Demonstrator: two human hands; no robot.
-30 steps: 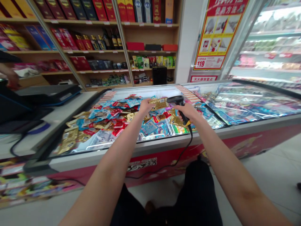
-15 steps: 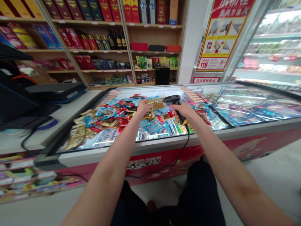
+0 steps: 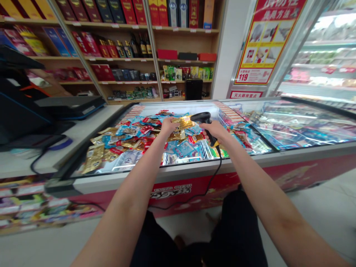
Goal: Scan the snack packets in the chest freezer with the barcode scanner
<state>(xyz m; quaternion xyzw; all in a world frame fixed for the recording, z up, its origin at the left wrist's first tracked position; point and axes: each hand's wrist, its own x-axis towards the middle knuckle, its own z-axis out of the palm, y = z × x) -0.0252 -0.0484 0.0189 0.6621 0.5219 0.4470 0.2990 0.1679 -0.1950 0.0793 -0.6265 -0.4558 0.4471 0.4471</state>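
Note:
Pinched in my left hand [image 3: 168, 127] is a gold snack packet [image 3: 184, 122], held over the freezer's glass top. My right hand [image 3: 213, 131] is wrapped round a black barcode scanner [image 3: 201, 117] with a yellow-trimmed grip. The scanner's head points left and is close to the packet's right end; whether they touch I cannot tell. Many blue, red and gold packets [image 3: 130, 131] lie heaped on the glass below and to the left of my hands. A black cable [image 3: 214, 176] hangs from the scanner down the freezer's front.
The chest freezer [image 3: 116, 181] spans the view in front of me. At left stands a counter [image 3: 97, 115] with a black device [image 3: 75, 107]; part of another person's arm [image 3: 52, 83] shows behind it. Shelves [image 3: 125, 59] with boxes and bottles line the back.
The scanner's head has shifted slightly left, closer to the gold packet, whose surface now looks brighter. The whole view has moved a little. Both hands keep their hold.

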